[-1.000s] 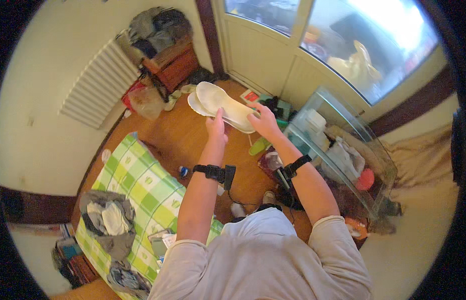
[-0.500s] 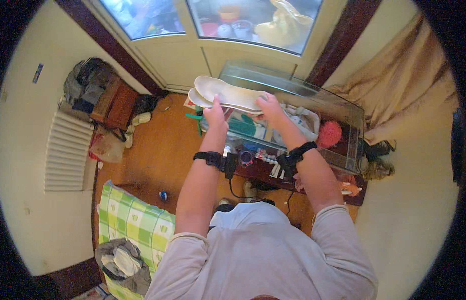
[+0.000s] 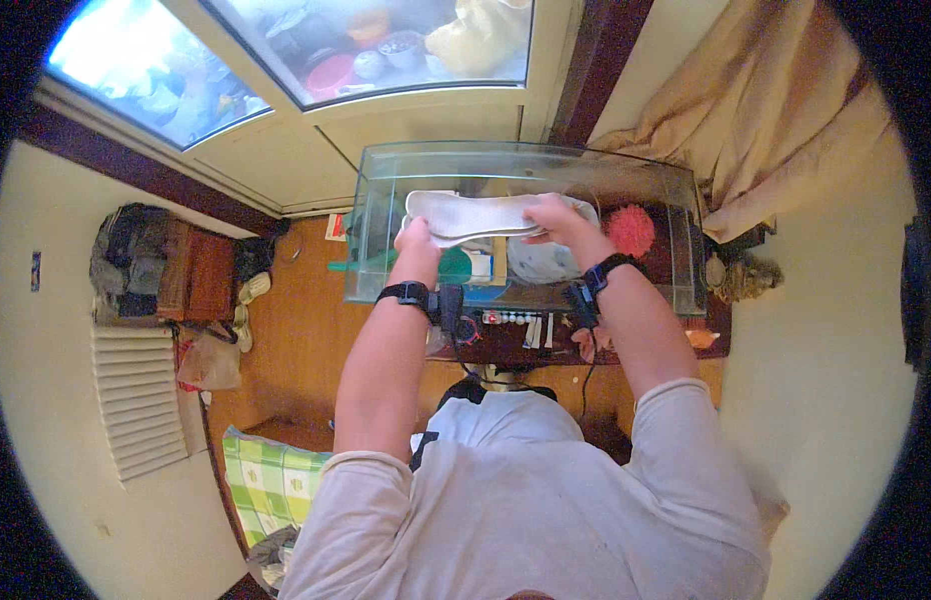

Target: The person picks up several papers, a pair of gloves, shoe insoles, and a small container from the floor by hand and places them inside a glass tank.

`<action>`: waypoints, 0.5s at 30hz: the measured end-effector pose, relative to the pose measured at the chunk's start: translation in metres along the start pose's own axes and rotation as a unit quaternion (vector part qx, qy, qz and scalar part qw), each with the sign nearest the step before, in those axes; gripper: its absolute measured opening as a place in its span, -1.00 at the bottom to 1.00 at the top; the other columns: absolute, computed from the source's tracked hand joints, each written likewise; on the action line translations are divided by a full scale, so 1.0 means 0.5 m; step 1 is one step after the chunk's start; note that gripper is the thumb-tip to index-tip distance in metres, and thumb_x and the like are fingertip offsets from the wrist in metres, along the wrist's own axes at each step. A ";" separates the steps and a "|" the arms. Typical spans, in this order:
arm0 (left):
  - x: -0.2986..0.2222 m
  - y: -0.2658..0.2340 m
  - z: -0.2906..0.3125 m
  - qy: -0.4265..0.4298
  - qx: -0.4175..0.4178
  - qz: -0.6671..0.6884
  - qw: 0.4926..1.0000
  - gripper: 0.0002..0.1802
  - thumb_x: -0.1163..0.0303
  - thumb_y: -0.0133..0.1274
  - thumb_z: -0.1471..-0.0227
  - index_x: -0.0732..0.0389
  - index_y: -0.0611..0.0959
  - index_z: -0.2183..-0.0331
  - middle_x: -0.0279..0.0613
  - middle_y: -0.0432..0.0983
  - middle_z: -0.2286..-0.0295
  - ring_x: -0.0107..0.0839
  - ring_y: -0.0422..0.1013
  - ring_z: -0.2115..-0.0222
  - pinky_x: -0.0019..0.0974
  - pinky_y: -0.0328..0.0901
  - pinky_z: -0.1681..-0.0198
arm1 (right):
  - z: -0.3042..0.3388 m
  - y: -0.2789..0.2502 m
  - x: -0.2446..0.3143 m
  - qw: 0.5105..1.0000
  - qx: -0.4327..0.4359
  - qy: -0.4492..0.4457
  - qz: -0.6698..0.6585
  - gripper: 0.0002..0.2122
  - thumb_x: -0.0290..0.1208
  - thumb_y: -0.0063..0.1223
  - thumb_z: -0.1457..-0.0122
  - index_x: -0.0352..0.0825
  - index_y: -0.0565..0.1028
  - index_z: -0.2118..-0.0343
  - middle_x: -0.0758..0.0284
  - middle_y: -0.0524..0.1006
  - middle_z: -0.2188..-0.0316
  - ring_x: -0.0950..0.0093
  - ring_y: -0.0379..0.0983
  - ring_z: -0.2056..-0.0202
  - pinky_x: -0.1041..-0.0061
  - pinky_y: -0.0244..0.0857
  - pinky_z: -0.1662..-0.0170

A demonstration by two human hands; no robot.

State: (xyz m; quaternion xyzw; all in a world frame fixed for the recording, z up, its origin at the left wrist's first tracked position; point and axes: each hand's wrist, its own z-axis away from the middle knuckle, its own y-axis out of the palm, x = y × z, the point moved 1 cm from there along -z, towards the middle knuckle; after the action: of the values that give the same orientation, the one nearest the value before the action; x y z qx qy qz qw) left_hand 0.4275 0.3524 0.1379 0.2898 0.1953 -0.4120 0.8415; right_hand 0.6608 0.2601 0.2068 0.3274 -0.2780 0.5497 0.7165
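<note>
A pair of whitish shoe insoles [image 3: 471, 214], one stacked on the other, lies crosswise between my hands above a glass tank [image 3: 686, 190]. My left hand [image 3: 416, 242] pinches their left end. At the right end, my right hand [image 3: 562, 219] grips them with the thumb on top. The two insoles overlap almost fully, and the lower one shows only along the edges. Under them in the tank are a whitish bag [image 3: 541, 262], a green item [image 3: 456, 266] and a fluffy pink-red ball [image 3: 631, 231].
Small items and a watch [image 3: 469, 330] lie on the dark table [image 3: 636, 345] before the tank. A glazed door [image 3: 416, 125] stands behind it, a beige curtain [image 3: 766, 110] at right. Left are a wooden cabinet [image 3: 211, 270], a radiator [image 3: 141, 400] and a green checked cloth [image 3: 276, 475].
My view has turned toward the tank, which now sits more squarely ahead. The insoles have come over the tank's middle and lie more level. Both hands keep their hold.
</note>
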 end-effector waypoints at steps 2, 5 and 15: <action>-0.014 -0.066 -0.098 -0.049 0.036 0.033 0.998 -0.56 0.62 -0.08 0.22 0.36 0.34 0.16 0.01 0.37 0.26 -0.09 0.39 0.33 0.00 0.35 0.36 | -0.057 0.045 -0.011 0.998 -0.044 0.032 -0.015 -0.70 -0.64 -0.12 0.11 -0.33 0.28 0.22 0.24 0.34 0.36 0.33 0.32 0.30 0.22 0.42 0.46; -0.022 -0.124 -0.142 0.010 0.018 -0.207 0.978 -0.66 0.60 -0.12 0.19 0.41 0.42 0.24 -0.04 0.41 0.31 -0.16 0.41 0.37 -0.08 0.35 0.37 | -0.109 0.069 -0.029 0.993 -0.050 0.077 -0.068 -0.60 -0.68 -0.21 0.08 -0.28 0.16 0.10 0.20 0.24 0.20 0.22 0.28 0.22 0.10 0.40 0.43; -0.059 -0.134 -0.171 0.256 0.233 -0.870 0.351 -0.78 0.47 -0.14 0.23 0.26 0.52 0.42 0.14 0.42 0.39 -0.04 0.33 0.29 -0.14 0.22 0.27 | -0.368 0.028 -0.218 0.811 0.138 -0.495 0.281 -0.55 0.01 0.19 0.38 -0.35 0.38 0.85 0.13 0.31 0.83 0.22 0.29 0.71 0.46 0.20 0.64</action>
State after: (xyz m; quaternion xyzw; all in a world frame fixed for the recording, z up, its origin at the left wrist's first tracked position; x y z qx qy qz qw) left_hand 0.3486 0.3920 0.0679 0.2338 0.4401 -0.8480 -0.1802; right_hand 0.6278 0.3392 0.0106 0.5577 -0.5962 0.5235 0.2440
